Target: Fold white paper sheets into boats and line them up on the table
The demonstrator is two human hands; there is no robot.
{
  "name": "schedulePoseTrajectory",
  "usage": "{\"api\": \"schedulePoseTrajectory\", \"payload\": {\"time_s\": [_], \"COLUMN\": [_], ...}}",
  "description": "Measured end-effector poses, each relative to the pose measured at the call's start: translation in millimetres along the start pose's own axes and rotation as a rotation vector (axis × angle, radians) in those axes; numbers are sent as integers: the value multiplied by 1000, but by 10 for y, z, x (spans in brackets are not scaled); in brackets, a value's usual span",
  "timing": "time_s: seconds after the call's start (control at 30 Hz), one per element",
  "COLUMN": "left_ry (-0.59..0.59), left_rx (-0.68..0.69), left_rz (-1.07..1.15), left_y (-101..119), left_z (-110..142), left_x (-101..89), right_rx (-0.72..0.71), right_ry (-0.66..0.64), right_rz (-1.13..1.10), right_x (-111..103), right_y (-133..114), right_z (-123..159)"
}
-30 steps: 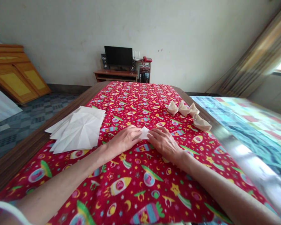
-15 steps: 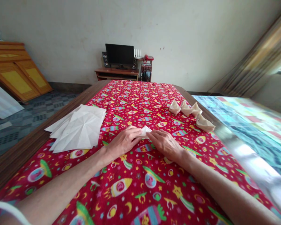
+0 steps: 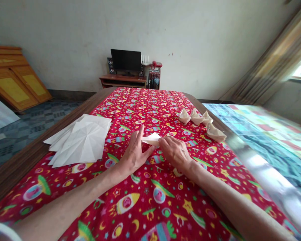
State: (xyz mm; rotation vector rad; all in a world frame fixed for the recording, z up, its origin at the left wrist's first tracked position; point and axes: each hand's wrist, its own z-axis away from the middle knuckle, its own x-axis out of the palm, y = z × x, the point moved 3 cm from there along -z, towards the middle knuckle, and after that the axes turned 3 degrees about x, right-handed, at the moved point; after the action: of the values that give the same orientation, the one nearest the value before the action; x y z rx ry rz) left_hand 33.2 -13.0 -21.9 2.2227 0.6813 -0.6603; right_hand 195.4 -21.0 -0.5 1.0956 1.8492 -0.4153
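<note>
A small folded piece of white paper (image 3: 152, 138) lies between my hands over the red patterned cloth. My right hand (image 3: 175, 150) pinches its right corner, fingers curled over the edge. At the paper's left end, my left hand (image 3: 136, 150) has its fingers raised and its thumb spread apart below; the fingers touch or nearly touch that end. To the left lies a fanned stack of creased white paper sheets (image 3: 86, 142). Several folded cream paper shapes with pointed tips (image 3: 215, 133) stand at the right side of the cloth.
The red cloth (image 3: 130, 197) covers most of a brown wooden table (image 3: 5, 177). Beyond the far end stand a monitor (image 3: 126, 61), speakers and a red telephone (image 3: 157, 63). A bed with a blue patterned cover (image 3: 240, 124) borders the right side. An orange cabinet (image 3: 17, 80) stands at left.
My left hand has opened, its fingers lifting and thumb spreading from the paper. The paper now sits tilted up in my right fingers. The view has shifted slightly.
</note>
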Motion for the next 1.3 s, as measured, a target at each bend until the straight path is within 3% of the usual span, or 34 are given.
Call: {"api": "schedulePoseTrajectory", "payload": {"time_s": [0.17, 0.3, 0.43, 0.73, 0.97, 1.17, 1.3], "left_ry": [-72, -136, -106, 39, -12, -66, -124], "left_rx": [-150, -171, -219, -33, -5, -24, -1], "left_rz": [238, 228, 204, 182, 111, 128, 181], "left_y": [150, 213, 248, 270, 296, 115, -34], "left_z": [-2, -55, -127, -238, -224, -229, -182], "left_x": [2, -10, -24, -75, -52, -27, 3], "right_rx": [48, 84, 155, 309, 432, 401, 385], "right_ry": [47, 85, 138, 191, 39, -6, -87], "right_rz": [-203, -329, -412, -575, -258, -391, -363], "right_x": [12, 82, 39, -218, -202, -111, 5], "right_y": [-115, -155, -139, -126, 1, 99, 121], "right_z": [27, 36, 6, -45, -50, -52, -1]}}
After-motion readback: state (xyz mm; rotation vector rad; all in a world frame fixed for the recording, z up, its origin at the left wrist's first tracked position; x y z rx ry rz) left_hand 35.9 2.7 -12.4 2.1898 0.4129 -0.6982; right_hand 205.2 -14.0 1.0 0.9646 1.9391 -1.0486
